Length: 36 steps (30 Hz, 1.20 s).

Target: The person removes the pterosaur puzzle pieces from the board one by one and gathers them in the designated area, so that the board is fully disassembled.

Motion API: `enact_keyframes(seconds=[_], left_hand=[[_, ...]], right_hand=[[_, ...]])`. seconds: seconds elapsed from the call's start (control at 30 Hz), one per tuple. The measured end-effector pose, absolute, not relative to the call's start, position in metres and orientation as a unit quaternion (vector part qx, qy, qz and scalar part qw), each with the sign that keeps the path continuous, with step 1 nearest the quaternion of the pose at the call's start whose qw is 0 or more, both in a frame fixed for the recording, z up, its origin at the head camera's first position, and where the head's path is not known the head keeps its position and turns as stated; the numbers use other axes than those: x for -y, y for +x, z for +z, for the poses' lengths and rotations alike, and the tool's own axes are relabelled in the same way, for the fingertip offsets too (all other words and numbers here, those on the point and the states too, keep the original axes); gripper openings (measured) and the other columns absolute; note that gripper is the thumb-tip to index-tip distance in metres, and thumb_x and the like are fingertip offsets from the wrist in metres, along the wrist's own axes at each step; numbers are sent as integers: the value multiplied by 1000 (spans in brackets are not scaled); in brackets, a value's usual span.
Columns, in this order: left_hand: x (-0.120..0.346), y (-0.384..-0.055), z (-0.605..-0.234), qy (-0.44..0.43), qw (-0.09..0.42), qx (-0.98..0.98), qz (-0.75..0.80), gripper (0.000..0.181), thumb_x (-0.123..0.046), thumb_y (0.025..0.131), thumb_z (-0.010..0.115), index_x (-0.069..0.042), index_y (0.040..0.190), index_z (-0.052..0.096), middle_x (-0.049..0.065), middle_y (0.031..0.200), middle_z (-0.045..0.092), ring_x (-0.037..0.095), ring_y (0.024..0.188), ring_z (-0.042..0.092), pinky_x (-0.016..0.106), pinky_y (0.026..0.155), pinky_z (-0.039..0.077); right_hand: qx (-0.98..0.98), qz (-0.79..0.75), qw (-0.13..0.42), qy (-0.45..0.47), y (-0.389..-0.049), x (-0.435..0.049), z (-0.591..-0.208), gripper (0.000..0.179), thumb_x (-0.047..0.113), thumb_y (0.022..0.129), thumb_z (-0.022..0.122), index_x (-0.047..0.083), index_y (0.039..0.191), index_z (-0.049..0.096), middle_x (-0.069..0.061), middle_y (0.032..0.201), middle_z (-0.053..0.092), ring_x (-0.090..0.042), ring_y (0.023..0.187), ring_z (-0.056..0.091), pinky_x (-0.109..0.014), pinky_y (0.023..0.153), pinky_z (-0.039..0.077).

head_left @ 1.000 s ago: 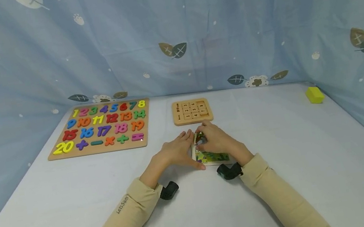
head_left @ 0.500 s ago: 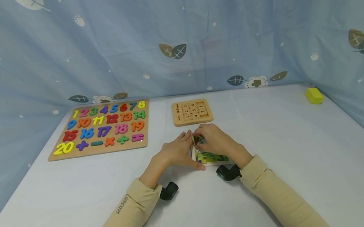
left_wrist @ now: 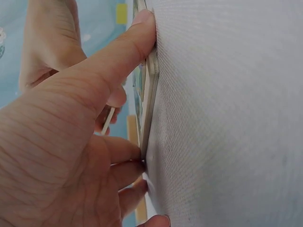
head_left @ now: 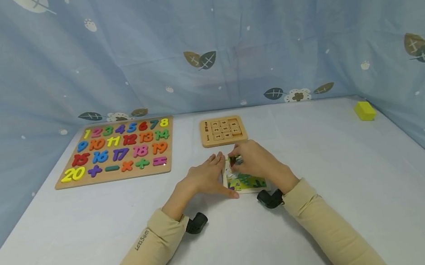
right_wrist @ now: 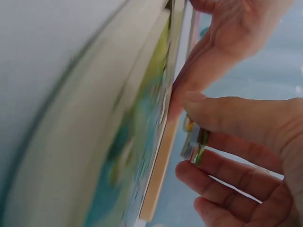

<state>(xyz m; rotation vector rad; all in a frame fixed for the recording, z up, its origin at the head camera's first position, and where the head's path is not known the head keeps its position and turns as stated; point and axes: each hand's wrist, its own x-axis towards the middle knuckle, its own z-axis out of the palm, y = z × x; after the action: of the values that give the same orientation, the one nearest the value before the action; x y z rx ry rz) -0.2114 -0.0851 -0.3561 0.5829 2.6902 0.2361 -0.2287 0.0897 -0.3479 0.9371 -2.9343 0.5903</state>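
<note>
A small picture puzzle board with a green garden scene lies on the white table before me. My left hand rests along its left side, fingers and thumb spread. In the left wrist view, the thumb and fingertips touch the board's edge. Above the board, my right hand pinches a small, thin puzzle piece between thumb and fingers. That piece looks tilted and apart from the board in the right wrist view. The right hand hides part of the board's upper area in the head view.
A wooden number board with colourful digits lies at the back left. Just behind the hands is a wooden sliding number puzzle. A yellow block sits at the far right, and a blue patterned curtain hangs behind.
My right hand dips slightly, then rises and shifts a little right with the puzzle piece, showing more of the board. The left hand stays in place.
</note>
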Motion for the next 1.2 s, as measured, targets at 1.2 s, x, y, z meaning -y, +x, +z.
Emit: enact_keyframes(seconds=[1.2], left_hand=[[84, -210, -356, 201, 189, -957, 89, 117, -69, 72, 69, -10, 155, 12, 3, 163, 4, 21, 151, 6, 61, 107, 32]], right_hand=[[959, 203, -41, 192, -241, -155, -327, 37, 11, 82, 74, -5, 114, 68, -21, 112, 68, -30, 97, 64, -39, 78, 53]])
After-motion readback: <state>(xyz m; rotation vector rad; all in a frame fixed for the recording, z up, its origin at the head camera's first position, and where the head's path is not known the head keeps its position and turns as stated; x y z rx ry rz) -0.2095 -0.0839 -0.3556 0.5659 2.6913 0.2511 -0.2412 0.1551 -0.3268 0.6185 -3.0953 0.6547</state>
